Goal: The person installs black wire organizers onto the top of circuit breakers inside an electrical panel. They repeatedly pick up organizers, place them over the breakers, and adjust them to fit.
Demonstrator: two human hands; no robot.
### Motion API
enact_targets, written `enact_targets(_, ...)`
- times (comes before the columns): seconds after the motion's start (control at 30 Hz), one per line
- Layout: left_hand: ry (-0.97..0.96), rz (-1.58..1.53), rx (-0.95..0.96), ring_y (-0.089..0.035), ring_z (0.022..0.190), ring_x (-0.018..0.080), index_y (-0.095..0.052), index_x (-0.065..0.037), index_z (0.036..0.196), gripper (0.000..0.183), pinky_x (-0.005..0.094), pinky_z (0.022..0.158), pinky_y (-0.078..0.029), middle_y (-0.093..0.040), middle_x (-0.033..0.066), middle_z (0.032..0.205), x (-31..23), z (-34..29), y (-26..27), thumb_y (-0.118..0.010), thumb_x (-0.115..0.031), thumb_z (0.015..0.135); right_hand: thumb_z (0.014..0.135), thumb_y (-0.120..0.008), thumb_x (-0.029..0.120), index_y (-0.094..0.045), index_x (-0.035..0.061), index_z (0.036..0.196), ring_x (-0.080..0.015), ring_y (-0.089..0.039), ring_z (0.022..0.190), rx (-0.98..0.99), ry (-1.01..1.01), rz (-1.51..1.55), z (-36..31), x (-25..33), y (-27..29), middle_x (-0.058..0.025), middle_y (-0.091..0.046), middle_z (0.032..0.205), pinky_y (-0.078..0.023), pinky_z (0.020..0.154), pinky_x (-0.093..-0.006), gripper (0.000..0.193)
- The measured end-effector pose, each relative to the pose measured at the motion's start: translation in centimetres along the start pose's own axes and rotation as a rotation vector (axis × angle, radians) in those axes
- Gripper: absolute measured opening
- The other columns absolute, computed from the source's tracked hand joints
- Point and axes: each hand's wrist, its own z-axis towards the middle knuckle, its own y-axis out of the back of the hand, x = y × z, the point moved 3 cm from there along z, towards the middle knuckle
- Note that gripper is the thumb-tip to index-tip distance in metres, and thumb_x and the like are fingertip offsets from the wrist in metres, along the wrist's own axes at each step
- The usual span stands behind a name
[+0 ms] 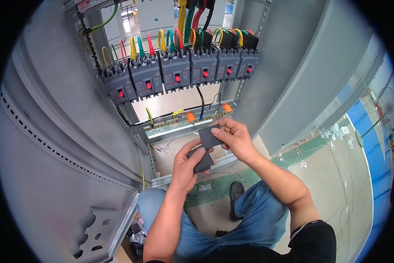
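Observation:
My left hand [184, 167] is closed on a small stack of flat black phase barriers [204, 163], its thumb lying on top. Between the thumb and fingers of my right hand [237, 138] is another black barrier [208, 137], just above the stack; whether the two touch I cannot make out. Beyond my hands, a row of grey circuit breakers [176, 70] with red toggles is mounted across the cabinet. Similar black barriers [225, 39] stand upright at the top of the right-hand breakers. Yellow, green and red wires [140, 46] run into the breakers' upper terminals.
Below the breakers runs a busbar [170, 124] with orange insulators [191, 118]. Grey cabinet walls rise on both sides, the right panel [311, 87] being close to my arm. Plastic scraps [335, 131] lie on the floor at right. Bagged parts [137, 234] are by my left leg.

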Motion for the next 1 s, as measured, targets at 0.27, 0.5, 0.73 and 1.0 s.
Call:
enact_targets(0.27, 0.037, 0.006, -0.085, -0.075, 0.071, 0.0205, -0.067, -0.003, 0.117, 0.025, 0.0267, 0.045, -0.049, -0.076, 0.0125, 0.1, -0.4, -0.1, 1.5, -0.07, -0.024, 0.102, 0.094, -0.069, 0.002, -0.062, 0.0016, 0.141, -0.0149, -0.066, 0.096, 0.17, 0.298, -0.346, -0.5, 2.8, -0.9, -0.0097, -0.07, 0.117, -0.055, 0.076, -0.0301, 0.048)
enact_targets(0.5, 0.092, -0.056, -0.011, -0.072, 0.071, 0.0184, -0.066, -0.006, 0.116, 0.026, 0.0249, 0.045, -0.045, -0.075, 0.0121, 0.1, -1.3, -0.4, 2.9, -0.07, -0.028, 0.103, 0.078, -0.077, 0.001, -0.077, 0.008, 0.12, -0.0352, -0.064, 0.117, 0.226, 0.844, -1.02, -0.3, 4.5, -1.6, -0.0149, -0.066, 0.128, -0.056, 0.093, -0.043, 0.043)
enact_targets(0.73, -0.011, -0.142, -0.183, -0.072, 0.081, 0.0195, -0.065, -0.008, 0.117, 0.027, 0.0254, 0.051, -0.048, -0.073, 0.0124, 0.104, -1.4, 0.1, 4.2, -0.068, -0.032, 0.105, 0.092, -0.078, 0.008, -0.067, 0.0005, 0.108, -0.0086, -0.054, 0.063, -0.254, 0.644, -0.533, 6.1, 9.2, -4.5, -0.0028, -0.056, 0.071, -0.044, 0.057, -0.0267, 0.021)
enact_targets(1.0, -0.014, -0.134, -0.211, -0.072, 0.08, 0.0207, -0.066, -0.01, 0.115, 0.023, 0.0263, 0.052, -0.049, -0.073, 0.0119, 0.103, -1.8, -0.3, 4.6, -0.068, -0.031, 0.104, 0.092, -0.073, 0.007, -0.058, 0.0007, 0.102, -0.0105, -0.044, 0.057, -0.398, 0.843, -0.516, 14.0, 11.5, -6.6, -0.0037, -0.05, 0.066, -0.04, 0.054, -0.0291, 0.019)
